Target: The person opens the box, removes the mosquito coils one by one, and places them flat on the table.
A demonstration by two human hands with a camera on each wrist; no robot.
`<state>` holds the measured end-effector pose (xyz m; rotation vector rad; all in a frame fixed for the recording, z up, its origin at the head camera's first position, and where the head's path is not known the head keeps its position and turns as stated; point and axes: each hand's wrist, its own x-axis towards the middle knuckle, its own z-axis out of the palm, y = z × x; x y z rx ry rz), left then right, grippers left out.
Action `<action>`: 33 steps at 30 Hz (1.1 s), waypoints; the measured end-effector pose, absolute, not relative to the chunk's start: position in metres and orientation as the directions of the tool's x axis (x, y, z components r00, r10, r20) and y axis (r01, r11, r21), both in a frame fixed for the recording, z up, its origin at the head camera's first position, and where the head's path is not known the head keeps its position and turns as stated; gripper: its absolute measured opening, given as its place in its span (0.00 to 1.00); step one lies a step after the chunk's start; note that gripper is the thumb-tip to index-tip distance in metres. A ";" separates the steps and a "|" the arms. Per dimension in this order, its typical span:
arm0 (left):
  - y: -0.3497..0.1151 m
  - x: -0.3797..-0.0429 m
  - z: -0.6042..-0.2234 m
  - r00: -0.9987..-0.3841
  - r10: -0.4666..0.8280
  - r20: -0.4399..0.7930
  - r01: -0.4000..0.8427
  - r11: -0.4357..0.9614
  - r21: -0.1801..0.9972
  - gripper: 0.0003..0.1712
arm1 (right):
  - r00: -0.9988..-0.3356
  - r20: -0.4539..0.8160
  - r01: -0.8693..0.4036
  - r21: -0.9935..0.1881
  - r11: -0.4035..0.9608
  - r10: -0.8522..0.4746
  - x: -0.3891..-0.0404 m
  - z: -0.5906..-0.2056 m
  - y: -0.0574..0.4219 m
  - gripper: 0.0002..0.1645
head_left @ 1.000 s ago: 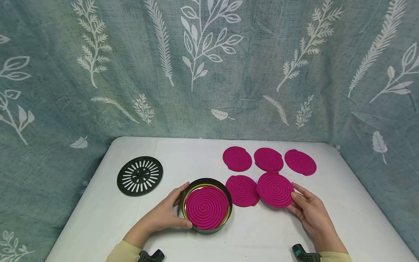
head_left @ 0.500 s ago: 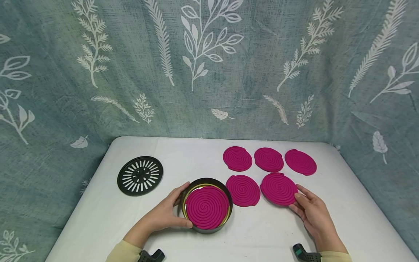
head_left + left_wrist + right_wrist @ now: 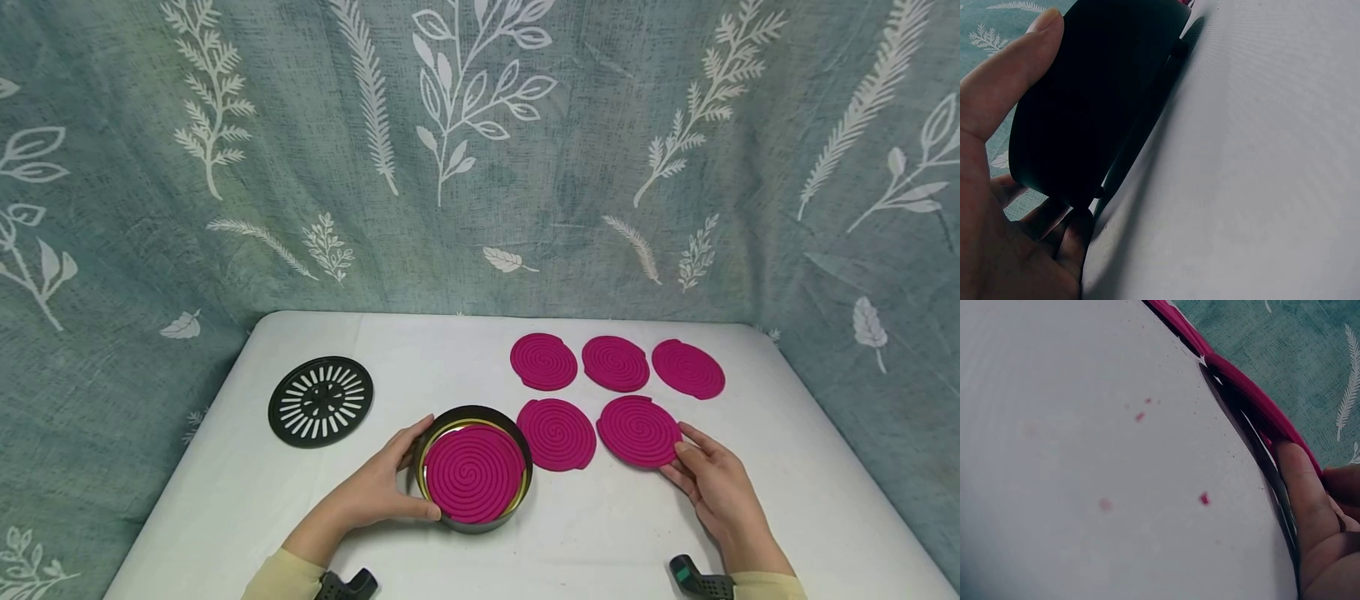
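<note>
A round dark tin [image 3: 480, 527] with a gold-coloured inner rim sits at the front middle of the table. My left hand [image 3: 378, 492] grips its side, thumb in front and fingers behind. In the left wrist view the tin's wall [image 3: 1091, 94] looks almost black, with small feet beneath. One magenta mosquito coil [image 3: 474, 473] lies flat inside the tin. To the right, my right hand [image 3: 712, 487] pinches the near right edge of another mosquito coil [image 3: 637, 431]. The right wrist view shows this coil's edge [image 3: 1260, 400] lifted slightly off the table at the fingers.
Between tin and right hand lies a mosquito coil [image 3: 557, 435]. Behind are three others in a row: left coil [image 3: 543, 362], middle coil [image 3: 615, 364], right coil [image 3: 687, 369]. A black slotted lid [image 3: 321, 402] lies at left. Magenta crumbs [image 3: 1204, 499] dot the white table [image 3: 585, 533].
The coil in my right hand has shifted a little right, off the neighbouring coil it overlapped, and then stays put. My left hand and the tin hold still.
</note>
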<state>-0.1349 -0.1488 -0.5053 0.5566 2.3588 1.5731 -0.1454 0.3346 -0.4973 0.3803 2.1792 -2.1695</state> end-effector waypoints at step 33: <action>-0.148 -0.134 -0.501 -0.889 0.457 0.012 0.179 0.322 0.930 0.71 | -0.980 -0.196 0.197 -0.973 0.120 0.025 -0.137 -0.477 0.350 0.44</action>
